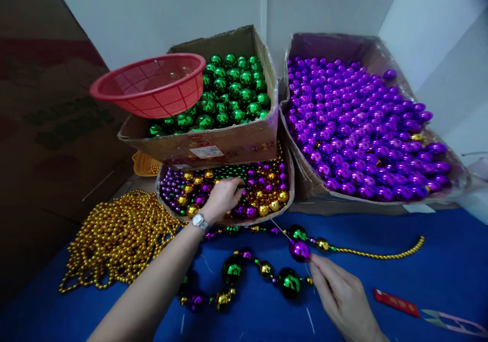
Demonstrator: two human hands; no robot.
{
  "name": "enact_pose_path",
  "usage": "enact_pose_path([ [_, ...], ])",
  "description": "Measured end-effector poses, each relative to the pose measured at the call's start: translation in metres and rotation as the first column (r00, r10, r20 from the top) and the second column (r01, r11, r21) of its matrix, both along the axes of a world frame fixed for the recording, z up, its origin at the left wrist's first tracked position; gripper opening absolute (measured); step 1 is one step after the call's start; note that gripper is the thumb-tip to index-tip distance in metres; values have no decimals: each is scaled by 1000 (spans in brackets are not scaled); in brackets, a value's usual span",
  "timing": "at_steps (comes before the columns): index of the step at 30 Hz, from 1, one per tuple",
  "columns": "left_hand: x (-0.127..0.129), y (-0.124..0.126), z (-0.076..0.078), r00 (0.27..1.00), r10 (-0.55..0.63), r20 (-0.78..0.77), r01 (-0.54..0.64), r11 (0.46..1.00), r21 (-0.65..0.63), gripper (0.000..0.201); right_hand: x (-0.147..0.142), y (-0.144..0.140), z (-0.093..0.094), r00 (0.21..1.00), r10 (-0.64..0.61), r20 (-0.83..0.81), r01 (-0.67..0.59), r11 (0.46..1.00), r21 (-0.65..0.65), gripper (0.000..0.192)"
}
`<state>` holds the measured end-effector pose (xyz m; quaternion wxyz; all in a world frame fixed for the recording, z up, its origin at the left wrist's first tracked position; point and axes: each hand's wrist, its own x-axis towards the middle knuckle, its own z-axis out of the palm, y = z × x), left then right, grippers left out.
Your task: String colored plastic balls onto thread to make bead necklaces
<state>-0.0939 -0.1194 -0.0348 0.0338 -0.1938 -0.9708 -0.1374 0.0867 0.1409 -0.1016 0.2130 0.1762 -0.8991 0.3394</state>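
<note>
My left hand [224, 195], a watch [200, 221] on its wrist, reaches into a low box of mixed beads [263, 210]. Its fingers are drawn together among the purple, gold and green beads; what they hold, if anything, is hidden. In front of my right hand [341, 293], a large purple bead [299, 250] sits at the fingertips, gripped at its lower edge. A thin pale string [280, 229] sticks out of that bead to the upper left. On the blue table lies a bead strand [232, 270] with green, gold and purple balls, curving back below the box.
A box of green balls [198, 149] with a red basket [152, 98] on it stands behind. Purple balls fill another box [310, 177] at right. Gold bead chains [118, 240] are heaped at left. Thread snips [450, 321] lie beside a red packet [396, 302].
</note>
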Motion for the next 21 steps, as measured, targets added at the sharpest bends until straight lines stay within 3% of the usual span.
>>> enact_pose_path([
  [4,-34,-5,-11,997,-5,81,20,982,-189,18,0,2,1,999,-35,16,35,999,-7,22],
  [10,-54,1,-20,975,35,219,52,924,-380,23,-2,5,4,997,-52,55,54,998,-31,22],
  [21,-60,4,-23,981,3,196,85,895,-439,36,-3,18,18,982,-155,106,161,985,-57,22],
])
